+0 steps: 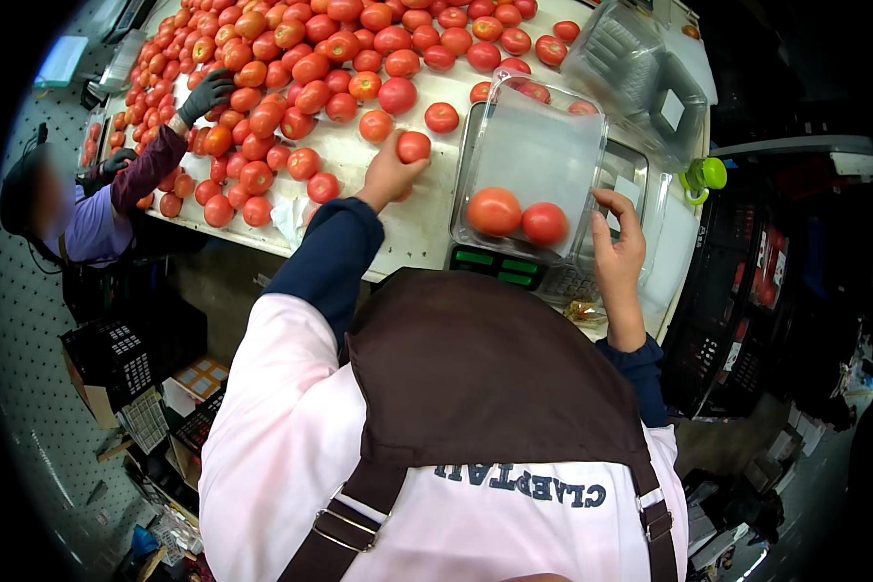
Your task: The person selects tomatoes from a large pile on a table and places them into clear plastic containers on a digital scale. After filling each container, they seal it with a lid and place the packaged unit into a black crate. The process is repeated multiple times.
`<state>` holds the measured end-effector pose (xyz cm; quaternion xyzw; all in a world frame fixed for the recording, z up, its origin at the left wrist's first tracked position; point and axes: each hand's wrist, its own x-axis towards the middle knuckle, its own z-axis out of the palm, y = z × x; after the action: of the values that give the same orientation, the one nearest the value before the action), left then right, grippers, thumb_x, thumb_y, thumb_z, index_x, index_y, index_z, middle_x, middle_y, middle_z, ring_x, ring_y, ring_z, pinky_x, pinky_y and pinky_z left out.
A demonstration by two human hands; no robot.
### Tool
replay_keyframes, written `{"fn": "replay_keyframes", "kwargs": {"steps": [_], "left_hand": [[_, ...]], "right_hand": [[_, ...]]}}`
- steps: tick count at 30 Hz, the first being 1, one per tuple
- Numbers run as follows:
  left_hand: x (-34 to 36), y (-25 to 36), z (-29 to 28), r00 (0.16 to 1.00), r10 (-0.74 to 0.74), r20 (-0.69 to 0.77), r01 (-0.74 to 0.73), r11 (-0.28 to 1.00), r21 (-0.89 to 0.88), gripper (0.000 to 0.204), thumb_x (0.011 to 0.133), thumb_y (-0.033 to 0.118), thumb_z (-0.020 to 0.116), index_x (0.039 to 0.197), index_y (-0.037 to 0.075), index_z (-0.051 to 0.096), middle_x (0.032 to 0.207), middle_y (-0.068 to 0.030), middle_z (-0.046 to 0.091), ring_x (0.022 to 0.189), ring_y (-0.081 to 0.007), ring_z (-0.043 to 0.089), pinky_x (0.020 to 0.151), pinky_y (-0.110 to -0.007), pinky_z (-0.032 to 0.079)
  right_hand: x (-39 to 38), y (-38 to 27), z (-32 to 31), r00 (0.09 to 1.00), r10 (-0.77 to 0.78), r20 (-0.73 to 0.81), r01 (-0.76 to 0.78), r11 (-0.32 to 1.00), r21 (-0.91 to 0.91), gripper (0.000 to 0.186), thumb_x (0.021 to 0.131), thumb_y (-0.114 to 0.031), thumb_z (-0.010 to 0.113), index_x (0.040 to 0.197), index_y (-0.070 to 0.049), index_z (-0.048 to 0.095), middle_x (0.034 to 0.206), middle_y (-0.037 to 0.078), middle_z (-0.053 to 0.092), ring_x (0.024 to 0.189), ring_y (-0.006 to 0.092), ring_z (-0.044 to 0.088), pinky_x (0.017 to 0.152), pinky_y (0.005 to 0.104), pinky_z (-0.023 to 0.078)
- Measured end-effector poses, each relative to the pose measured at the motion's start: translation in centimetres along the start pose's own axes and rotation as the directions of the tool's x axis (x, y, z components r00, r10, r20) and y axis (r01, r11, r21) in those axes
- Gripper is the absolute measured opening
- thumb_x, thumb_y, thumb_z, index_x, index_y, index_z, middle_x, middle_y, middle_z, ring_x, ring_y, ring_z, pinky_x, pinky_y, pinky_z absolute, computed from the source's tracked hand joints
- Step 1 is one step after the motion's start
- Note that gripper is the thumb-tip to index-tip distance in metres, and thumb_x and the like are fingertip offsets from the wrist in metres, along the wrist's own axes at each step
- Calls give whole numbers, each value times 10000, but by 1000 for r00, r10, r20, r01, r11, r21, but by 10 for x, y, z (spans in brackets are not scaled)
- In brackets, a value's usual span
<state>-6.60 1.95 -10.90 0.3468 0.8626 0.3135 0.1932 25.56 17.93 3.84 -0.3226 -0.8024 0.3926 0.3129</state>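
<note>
My left hand [386, 177] is closed on a red tomato [414, 146] at the near edge of a large heap of tomatoes [310, 68]. Right of it, a clear plastic container [529, 145] sits on a scale with a dark display [495, 264]. Two tomatoes [495, 211] lie at the container's near end. Beside the container's right edge is my right hand [621, 257], its thumb and bent forefinger apart with nothing seen between them; whether the fingertips touch the rim I cannot tell.
Stacked clear containers [616, 58] stand at the far right, near a green-capped item [711, 174]. At the left, a co-worker's gloved hand [209, 95] reaches into the heap. Black crates [737, 291] are right of the table; more boxes [201, 378] lie lower left.
</note>
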Motion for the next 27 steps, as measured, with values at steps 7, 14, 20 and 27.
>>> {"fn": "replay_keyframes", "kwargs": {"steps": [7,14,20,27], "left_hand": [[-48,79,-79,644,21,765,750,186,-635,672,948,631,414,1197,17,526,902,-150,649,717,-241,665,584,-353,565],[-71,142,-66,378,213,901,829,356,-432,685,983,602,388,1275,-10,484,964,-193,658,774,-265,692,648,-363,600],[-72,154,-66,455,289,842,853,130,-505,579,1006,429,457,1398,8,404,1181,-170,607,1000,-259,654,712,-399,599],[-40,170,-29,922,302,240,-93,777,-623,503,830,249,755,1189,36,475,1122,-120,528,1027,-243,562,870,-304,464]], "right_hand": [[0,-12,20,940,161,302,-275,880,388,404,895,-97,631,1277,-20,525,1193,120,620,1095,207,604,946,332,475],[36,-63,45,763,-67,643,42,998,54,666,764,-240,762,1335,-82,458,1269,167,557,1136,310,582,944,375,482],[16,8,8,793,374,482,-601,610,517,733,723,-348,792,1308,-106,423,1159,120,570,1018,230,594,874,361,493],[46,-7,11,897,294,329,-352,927,132,660,713,-305,815,1237,-81,481,1198,125,555,1135,219,547,930,333,474]]}}
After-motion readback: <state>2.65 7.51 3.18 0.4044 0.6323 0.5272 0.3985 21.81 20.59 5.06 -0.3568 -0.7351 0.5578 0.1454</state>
